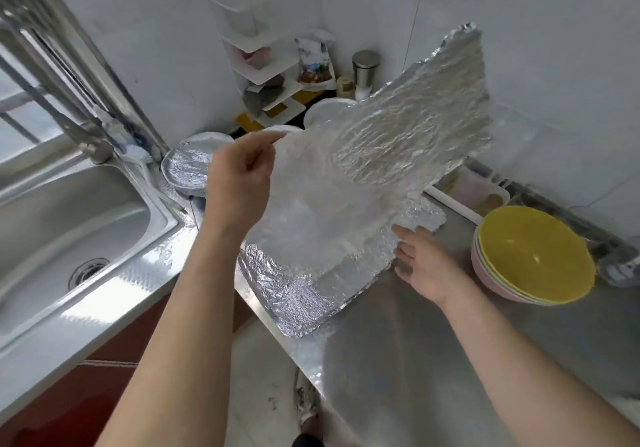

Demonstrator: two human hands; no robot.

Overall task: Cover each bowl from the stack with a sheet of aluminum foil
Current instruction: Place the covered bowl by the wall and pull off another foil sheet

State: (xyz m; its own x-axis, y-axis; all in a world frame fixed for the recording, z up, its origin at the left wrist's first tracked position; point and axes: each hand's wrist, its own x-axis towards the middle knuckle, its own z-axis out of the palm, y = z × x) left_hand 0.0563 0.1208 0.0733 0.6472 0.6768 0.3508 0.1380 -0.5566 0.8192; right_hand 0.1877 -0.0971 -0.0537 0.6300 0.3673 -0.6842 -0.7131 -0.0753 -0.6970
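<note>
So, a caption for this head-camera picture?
Left hand pinches a foil sheet; right hand touches the foil pile near stacked bowls.

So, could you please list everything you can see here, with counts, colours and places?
foil sheet: one, silver, lifted above the counter
foil pile: one, silver, flat on the counter under the sheet
bowl stack: one, yellow on top, pink lowest, on the counter at right
covered bowl: one plainly seen, foil-topped, beside the sink
sink: one, steel, left
tap: one, steel, behind the sink
shelf: one, white, back corner
canister: one, steel, right of the shelf
tray: one, pale, behind the bowl stack
counter: one, steel
left hand: pinches the sheet's edge
right hand: fingers rest on the foil pile
</note>
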